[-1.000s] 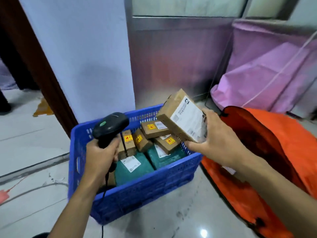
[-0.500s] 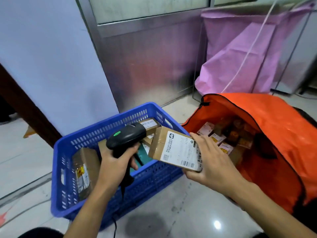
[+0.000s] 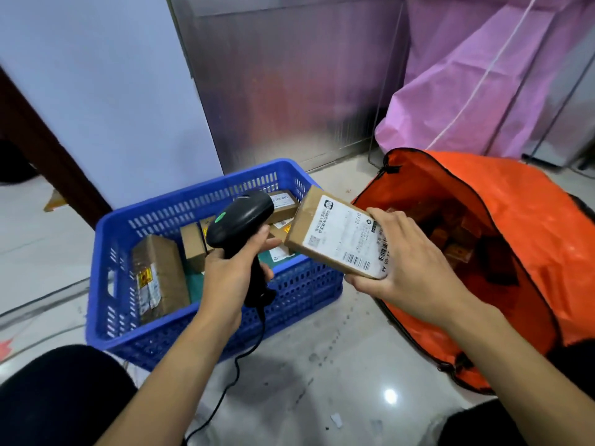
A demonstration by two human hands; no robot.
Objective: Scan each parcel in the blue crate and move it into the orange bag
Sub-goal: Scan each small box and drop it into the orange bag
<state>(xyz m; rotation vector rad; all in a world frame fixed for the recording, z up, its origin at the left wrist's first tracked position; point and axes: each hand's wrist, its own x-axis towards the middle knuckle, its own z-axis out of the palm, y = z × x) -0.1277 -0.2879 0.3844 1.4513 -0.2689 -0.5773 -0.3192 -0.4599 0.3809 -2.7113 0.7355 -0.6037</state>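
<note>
My right hand [image 3: 409, 268] grips a brown cardboard parcel [image 3: 335, 235] with a white barcode label facing up, held above the gap between crate and bag. My left hand [image 3: 231, 268] grips a black handheld scanner [image 3: 240, 217], its head right beside the parcel's left end. The blue crate [image 3: 206, 323] sits on the floor at left and holds several brown parcels, one large box [image 3: 159, 278] leaning at its left wall. The orange bag [image 3: 502, 226] lies open at right with several parcels inside.
A pink bag [image 3: 483, 91] on a frame stands behind the orange bag. A metal panel and a pale wall rise behind the crate. The scanner cable [image 3: 225, 391] trails over the glossy tiled floor. My dark-clothed knees show at the bottom corners.
The view tilted down and swung right, showing the open orange bag. My right hand lowered the parcel beside the scanner, label up; the scanner head came close to it.
</note>
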